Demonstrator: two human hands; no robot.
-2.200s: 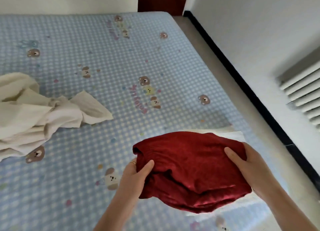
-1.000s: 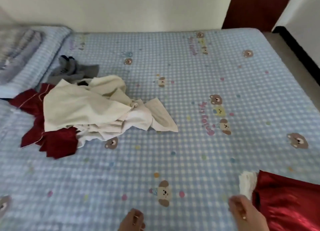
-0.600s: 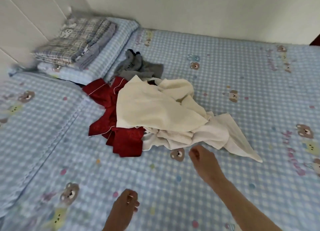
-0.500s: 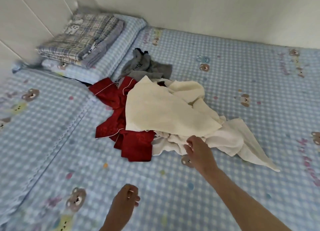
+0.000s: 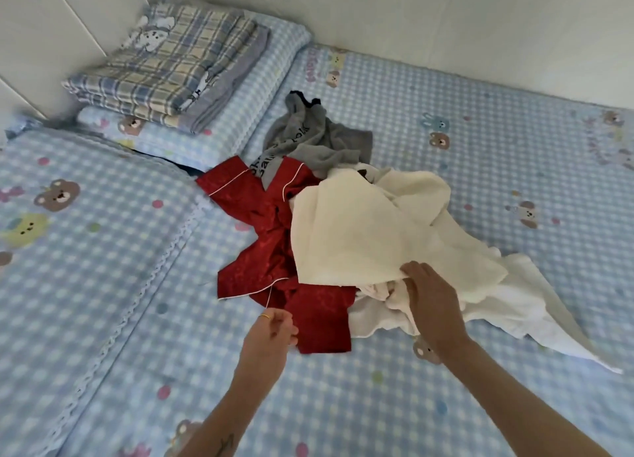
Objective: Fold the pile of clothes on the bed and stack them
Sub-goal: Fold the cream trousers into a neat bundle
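Note:
A loose pile of clothes lies mid-bed: a cream garment [image 5: 363, 230] on top, a red satin garment with white piping [image 5: 271, 250] under its left side, a grey garment with lettering [image 5: 308, 137] behind, and white cloth [image 5: 525, 305] trailing to the right. My right hand [image 5: 432, 305] is at the pile's near edge, thumb over the cream garment's hem and fingers curled into the cloth beneath. My left hand [image 5: 274, 329], with a ring on it, has curled fingers right at the red garment's near corner. Whether it grips the red cloth is hidden.
The bed [image 5: 446, 405] has a blue checked sheet with bear prints. A folded plaid blanket [image 5: 171, 65] sits on a pillow at the back left, against a white headboard. A second covered pillow or quilt [image 5: 85, 250] lies to the left. A wall runs behind.
The folded red garment was set down at the right, now out of view. My view swung left to the pile. Both hands reached forward; the right took the cream hem, the left reached the red garment.

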